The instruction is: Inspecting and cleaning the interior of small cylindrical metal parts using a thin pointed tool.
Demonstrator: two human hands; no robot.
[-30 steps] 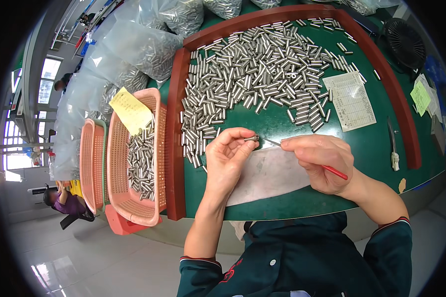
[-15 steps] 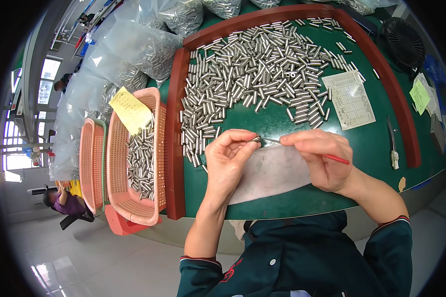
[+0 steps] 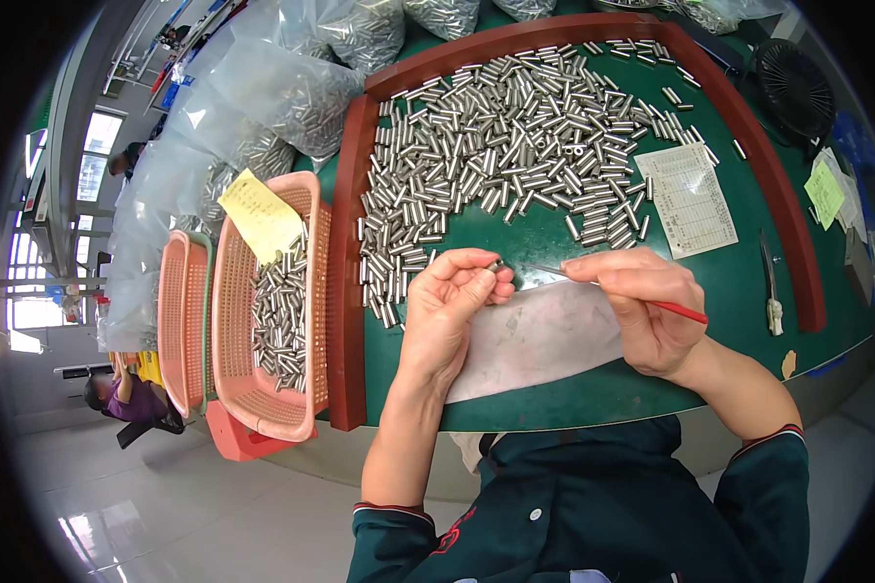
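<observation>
Metal between fingertips [image 3: 483, 280], pinching a small piece [image 3: 497, 265] in the left hand [image 3: 445, 309], gripping a red-handled tool [image 3: 681, 312] in the right hand [image 3: 648, 323], pointing it leftward, just apart.

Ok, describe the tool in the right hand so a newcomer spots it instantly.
Find the green table, then the right hand above its near side. It holds a thin, red-handled tool; that red sets it apart from the silver cylinders beyond.

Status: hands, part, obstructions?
Left hand pinches metal cylinder. Right hand grips red-handled tool, tip apart from cylinder. Nothing visible between tip and cylinder.
</observation>
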